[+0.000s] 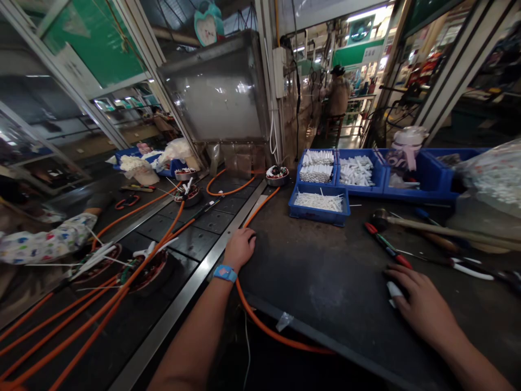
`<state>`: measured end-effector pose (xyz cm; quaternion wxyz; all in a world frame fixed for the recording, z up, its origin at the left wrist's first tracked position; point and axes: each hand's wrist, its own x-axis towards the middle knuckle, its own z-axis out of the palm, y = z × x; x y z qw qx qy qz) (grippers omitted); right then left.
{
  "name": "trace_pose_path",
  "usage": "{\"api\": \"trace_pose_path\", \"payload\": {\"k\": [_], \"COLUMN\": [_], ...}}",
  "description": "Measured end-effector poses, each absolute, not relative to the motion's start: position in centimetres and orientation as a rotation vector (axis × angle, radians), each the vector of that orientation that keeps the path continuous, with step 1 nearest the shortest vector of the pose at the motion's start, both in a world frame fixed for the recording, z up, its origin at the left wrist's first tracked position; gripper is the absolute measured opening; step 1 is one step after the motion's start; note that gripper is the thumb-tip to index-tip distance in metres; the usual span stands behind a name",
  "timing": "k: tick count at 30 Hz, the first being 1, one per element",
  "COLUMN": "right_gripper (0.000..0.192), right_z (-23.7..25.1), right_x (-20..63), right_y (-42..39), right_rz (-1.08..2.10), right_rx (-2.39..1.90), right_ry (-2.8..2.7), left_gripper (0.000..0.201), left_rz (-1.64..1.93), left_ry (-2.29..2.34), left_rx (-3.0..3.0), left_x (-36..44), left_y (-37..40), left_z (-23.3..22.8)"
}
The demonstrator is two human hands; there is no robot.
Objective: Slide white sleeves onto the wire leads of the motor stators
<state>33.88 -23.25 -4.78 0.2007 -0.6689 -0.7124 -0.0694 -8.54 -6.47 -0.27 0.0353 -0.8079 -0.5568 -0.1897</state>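
Observation:
My left hand (240, 248) is curled at the table's left edge, wearing a blue wristband (225, 273). An orange cable (260, 209) runs into it from a round wire-wound part (277, 175) and comes out below, looping past the table's front edge; the fingers' hold on it is partly hidden. My right hand (423, 304) lies on the dark table (325, 266) with its fingers stretched out and a white wrap on one digit. Just beyond it are red-and-black handled pliers (388, 245), a hammer (431, 224) and a white-handled tool (472, 268).
Blue bins (364, 172) and a small blue tray (319, 203) hold white sleeves and sticks at the back. On the left, a conveyor (195, 239) carries several wound parts (148, 269) with orange cables. A co-worker's patterned sleeve (52, 239) reaches in there. A plastic bag (496, 174) stands right.

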Motion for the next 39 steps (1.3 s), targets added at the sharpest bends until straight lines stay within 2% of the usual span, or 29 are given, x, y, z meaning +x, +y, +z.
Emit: {"api": "trace_pose_path", "payload": {"k": [39], "right_gripper": [0.038], "right_z": [-4.58], "right_x": [33.87], "right_y": [-23.26], "right_rz": [-0.195], "right_rx": [-1.88], "right_ry": [-1.985], "left_gripper": [0.02], "left_rz": [-0.614], "left_ry": [-1.742], "left_rx": [-2.483], "left_x": [-8.42], "left_y": [-6.44], "left_z": [-0.12]}}
